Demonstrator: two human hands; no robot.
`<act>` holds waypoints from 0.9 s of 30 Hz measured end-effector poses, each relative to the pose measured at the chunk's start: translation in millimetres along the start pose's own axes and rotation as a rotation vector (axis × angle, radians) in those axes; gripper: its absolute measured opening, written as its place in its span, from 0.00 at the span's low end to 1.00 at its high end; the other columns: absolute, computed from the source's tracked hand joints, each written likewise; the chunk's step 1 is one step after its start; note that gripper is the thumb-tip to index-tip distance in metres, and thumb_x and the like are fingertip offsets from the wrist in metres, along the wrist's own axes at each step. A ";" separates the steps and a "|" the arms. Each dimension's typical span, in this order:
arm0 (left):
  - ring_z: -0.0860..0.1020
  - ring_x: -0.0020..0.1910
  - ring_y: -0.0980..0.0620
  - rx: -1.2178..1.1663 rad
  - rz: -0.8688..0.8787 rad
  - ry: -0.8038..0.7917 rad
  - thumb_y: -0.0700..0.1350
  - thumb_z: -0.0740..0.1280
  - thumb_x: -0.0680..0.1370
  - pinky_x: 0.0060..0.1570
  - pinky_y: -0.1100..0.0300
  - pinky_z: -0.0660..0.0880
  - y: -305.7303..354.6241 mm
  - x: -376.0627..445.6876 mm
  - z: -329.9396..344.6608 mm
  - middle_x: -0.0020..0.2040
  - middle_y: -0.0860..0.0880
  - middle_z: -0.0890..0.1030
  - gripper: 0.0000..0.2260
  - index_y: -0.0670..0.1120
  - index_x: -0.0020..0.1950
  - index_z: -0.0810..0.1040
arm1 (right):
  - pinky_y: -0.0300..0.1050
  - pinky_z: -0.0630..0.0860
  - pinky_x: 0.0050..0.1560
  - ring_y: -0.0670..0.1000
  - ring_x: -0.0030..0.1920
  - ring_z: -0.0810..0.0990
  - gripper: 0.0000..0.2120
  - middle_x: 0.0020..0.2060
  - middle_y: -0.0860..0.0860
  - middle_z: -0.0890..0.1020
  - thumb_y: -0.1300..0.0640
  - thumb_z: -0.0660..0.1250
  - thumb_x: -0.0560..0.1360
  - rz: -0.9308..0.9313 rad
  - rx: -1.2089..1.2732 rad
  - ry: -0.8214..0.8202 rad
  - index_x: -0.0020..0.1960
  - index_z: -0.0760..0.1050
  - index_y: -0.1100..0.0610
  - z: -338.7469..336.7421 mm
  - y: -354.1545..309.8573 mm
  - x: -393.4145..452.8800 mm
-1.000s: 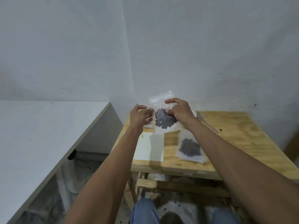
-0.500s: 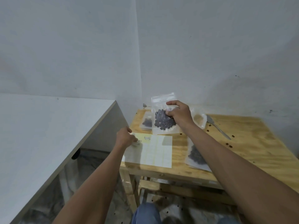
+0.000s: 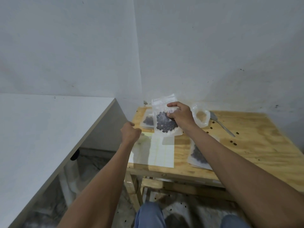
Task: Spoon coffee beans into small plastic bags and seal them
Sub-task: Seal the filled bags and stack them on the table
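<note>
My right hand [image 3: 181, 117] holds a clear zip bag of coffee beans [image 3: 164, 122] upright above the wooden table [image 3: 255, 145], fingers curled round its upper part. My left hand [image 3: 130, 133] is curled at the far left corner of a pale label sheet [image 3: 158, 150] and seems to pinch it; its fingertips are hidden. A filled bag [image 3: 198, 155] lies flat beside my right forearm, and another filled bag [image 3: 147, 120] lies at the back left. A metal spoon [image 3: 220, 125] rests on the table at the back right.
A crumpled open plastic bag [image 3: 201, 116] sits behind my right hand. Loose beans [image 3: 233, 143] are scattered on the table's right half. A white counter [image 3: 49, 129] runs along the left, with a gap between it and the table. Walls close off the back.
My left hand let go of the bag's top and dropped to the label sheet. My right hand alone keeps the bag up. The view shifted left.
</note>
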State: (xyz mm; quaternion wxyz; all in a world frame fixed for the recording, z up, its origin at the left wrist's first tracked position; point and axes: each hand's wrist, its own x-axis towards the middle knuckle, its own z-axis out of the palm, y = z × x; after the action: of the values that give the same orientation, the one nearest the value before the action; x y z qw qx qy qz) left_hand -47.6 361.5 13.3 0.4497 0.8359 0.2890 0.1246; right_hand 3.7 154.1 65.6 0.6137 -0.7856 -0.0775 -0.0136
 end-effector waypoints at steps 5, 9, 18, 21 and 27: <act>0.79 0.37 0.53 -0.634 0.144 0.036 0.34 0.72 0.73 0.38 0.63 0.75 50.5 -20.3 12.6 0.41 0.45 0.81 0.17 0.42 0.60 0.74 | 0.35 0.72 0.30 0.48 0.35 0.74 0.17 0.45 0.50 0.78 0.67 0.71 0.74 0.043 0.046 0.014 0.58 0.81 0.51 -5.8 0.4 -0.2; 0.74 0.31 0.56 -0.824 0.117 0.055 0.34 0.73 0.73 0.36 0.68 0.74 84.6 -36.0 35.4 0.36 0.47 0.76 0.17 0.42 0.59 0.75 | 0.37 0.70 0.28 0.49 0.30 0.73 0.18 0.44 0.52 0.82 0.67 0.68 0.72 0.045 0.095 0.053 0.56 0.82 0.49 -7.9 -1.9 -0.6; 0.80 0.37 0.54 -0.766 0.251 0.048 0.33 0.71 0.73 0.47 0.58 0.79 94.3 -57.3 57.6 0.36 0.47 0.80 0.17 0.45 0.58 0.73 | 0.36 0.76 0.49 0.41 0.50 0.80 0.12 0.48 0.40 0.82 0.57 0.79 0.70 -0.042 0.122 0.190 0.52 0.82 0.52 -17.6 -5.0 -5.2; 0.79 0.42 0.50 -0.698 0.299 0.062 0.36 0.74 0.72 0.47 0.53 0.79 92.8 -58.8 60.1 0.42 0.46 0.78 0.17 0.51 0.55 0.74 | 0.40 0.77 0.53 0.44 0.52 0.79 0.12 0.48 0.38 0.81 0.58 0.80 0.70 -0.043 0.101 0.224 0.51 0.82 0.51 -18.3 -2.3 -5.2; 0.82 0.44 0.50 -0.686 0.254 -0.103 0.39 0.72 0.76 0.39 0.60 0.77 90.8 -51.8 57.7 0.46 0.44 0.83 0.05 0.47 0.50 0.83 | 0.47 0.80 0.57 0.48 0.56 0.81 0.13 0.50 0.40 0.82 0.57 0.80 0.69 -0.073 0.120 0.187 0.51 0.81 0.49 -21.9 0.3 -3.5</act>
State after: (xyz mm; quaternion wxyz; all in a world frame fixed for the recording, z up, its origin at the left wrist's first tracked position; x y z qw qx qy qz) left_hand -28.5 252.6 58.2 0.6987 0.6708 0.1013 0.2269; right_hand 1.9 132.5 70.4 0.6632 -0.7395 -0.0494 -0.1045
